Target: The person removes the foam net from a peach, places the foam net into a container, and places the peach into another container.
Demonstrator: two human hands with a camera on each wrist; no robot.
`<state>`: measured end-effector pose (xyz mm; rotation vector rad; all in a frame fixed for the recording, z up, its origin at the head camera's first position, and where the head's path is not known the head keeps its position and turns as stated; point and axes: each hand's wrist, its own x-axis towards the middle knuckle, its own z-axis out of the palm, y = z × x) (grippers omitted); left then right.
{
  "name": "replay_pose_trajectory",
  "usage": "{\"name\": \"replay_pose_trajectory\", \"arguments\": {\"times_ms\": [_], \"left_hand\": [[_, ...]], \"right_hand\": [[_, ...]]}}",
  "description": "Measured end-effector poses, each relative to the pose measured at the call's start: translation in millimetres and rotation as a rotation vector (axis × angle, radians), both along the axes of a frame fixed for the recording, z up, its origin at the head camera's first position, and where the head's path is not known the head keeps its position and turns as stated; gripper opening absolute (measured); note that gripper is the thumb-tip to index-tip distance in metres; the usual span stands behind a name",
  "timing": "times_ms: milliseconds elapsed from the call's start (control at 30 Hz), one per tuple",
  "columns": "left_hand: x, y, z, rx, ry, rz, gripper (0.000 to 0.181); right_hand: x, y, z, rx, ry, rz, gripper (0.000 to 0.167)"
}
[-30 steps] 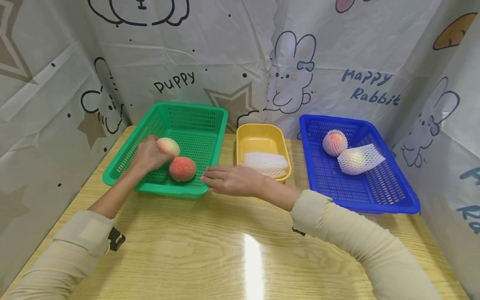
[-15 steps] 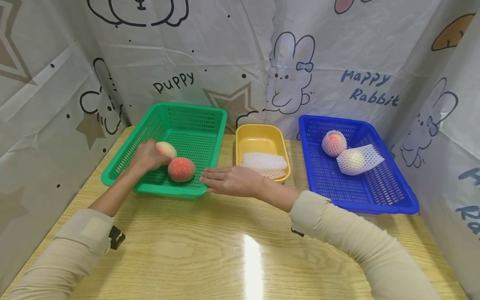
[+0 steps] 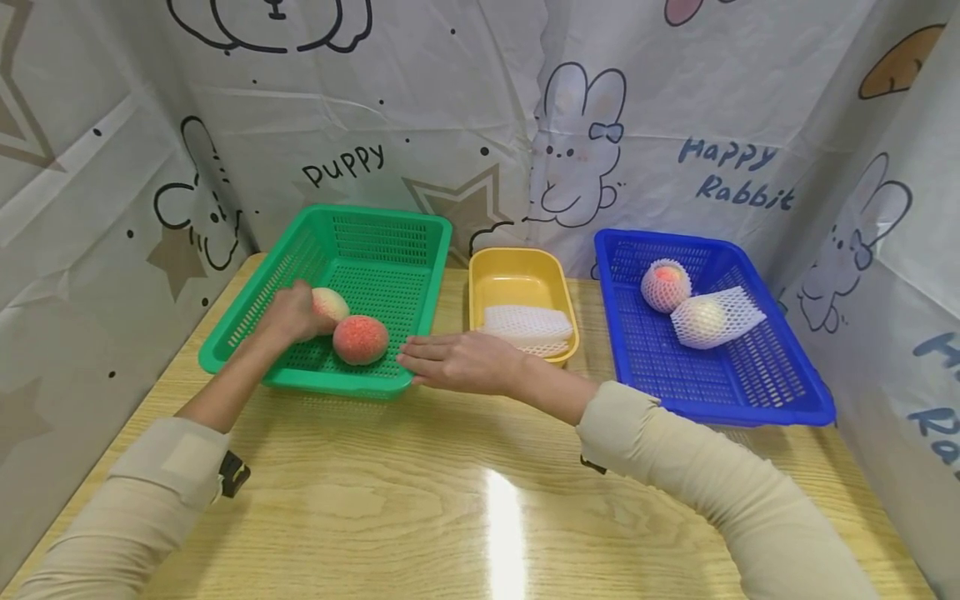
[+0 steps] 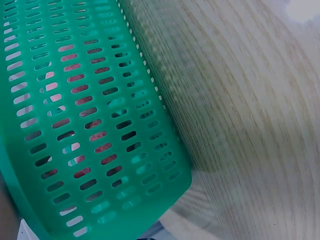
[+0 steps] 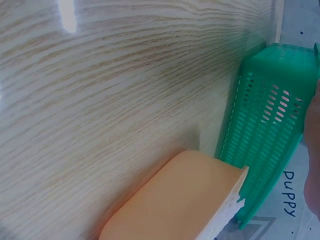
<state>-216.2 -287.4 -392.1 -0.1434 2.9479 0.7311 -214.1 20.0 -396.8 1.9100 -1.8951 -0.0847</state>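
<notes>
In the head view, my left hand is inside the green basket and grips a pale peach with a pink flush; the hand covers its left part. Right beside it a redder peach lies on the basket floor. My right hand has its fingers straight, the fingertips at the basket's front right rim. In the left wrist view, only red patches show through the slots of the basket wall. Part of my right hand shows at the right border of the right wrist view.
A yellow tub with white foam net sleeves stands right of the green basket. Farther right, a blue basket holds two peaches in foam nets, one behind the other. A printed cloth surrounds the wooden table.
My left hand has lowered the pale peach slightly within the green basket, close beside the redder one. My right hand has stayed at the rim. The head view has shifted a little.
</notes>
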Motion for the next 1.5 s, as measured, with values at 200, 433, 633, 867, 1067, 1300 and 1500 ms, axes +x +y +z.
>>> {"name": "replay_pose_trajectory", "arguments": {"times_ms": [200,433,633,867,1067,1300,1500], "left_hand": [[0.5,0.5,1.1,-0.028,-0.019,-0.016,0.072],[1.6,-1.7,0.2,-0.012,-0.009,-0.021,0.077],[1.1,-2.4,1.3,-0.001,-0.014,-0.025,0.082],[-0.4,-1.9,6.6,0.003,-0.028,-0.039,0.082],[-1.8,-0.4,12.1,0.001,-0.011,-0.051,0.078],[-4.8,5.1,17.3,0.006,0.001,-0.041,0.078],[-6.1,16.6,22.3,0.015,0.02,-0.065,0.078]], "right_hand": [[0.5,-1,-0.7,0.005,-0.004,-0.009,0.039],[1.2,-1,-1.4,-0.012,-0.06,-0.024,0.041],[2.9,-1,1.2,-0.002,-0.062,-0.033,0.04],[4.1,-1,4.1,0.018,-0.011,-0.057,0.04],[1.4,2,3.8,0.011,0.075,-0.096,0.044],[0.4,14,11.9,-0.009,0.07,-0.121,0.045],[-3.9,27,20.1,-0.026,0.075,-0.141,0.043]]}}
